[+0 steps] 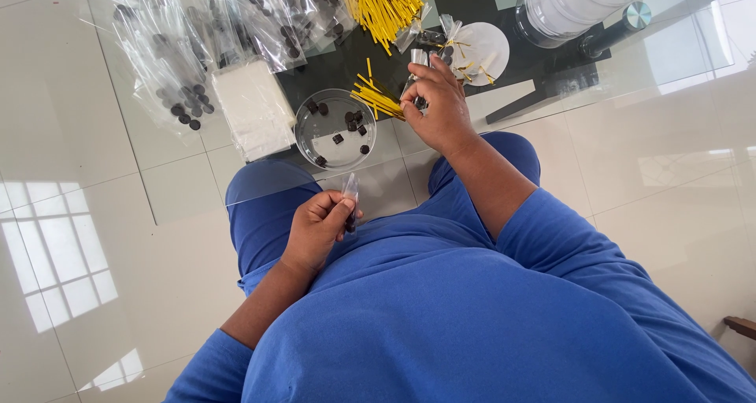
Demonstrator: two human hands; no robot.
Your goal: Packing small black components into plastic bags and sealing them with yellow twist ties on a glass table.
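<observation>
- Clear bags [169,52] of dark discs are lying on the glass desk [181,190], beside a white stack [253,107].
- The left hand [319,230] is pinching a small clear bag [350,192] above the lap, its grip pressed together on the lower end.
- A glass bowl [335,127] is holding dark pieces.
- The right hand [437,104] is resting on the desk, its fingers curling onto yellow ties [376,100].
</observation>
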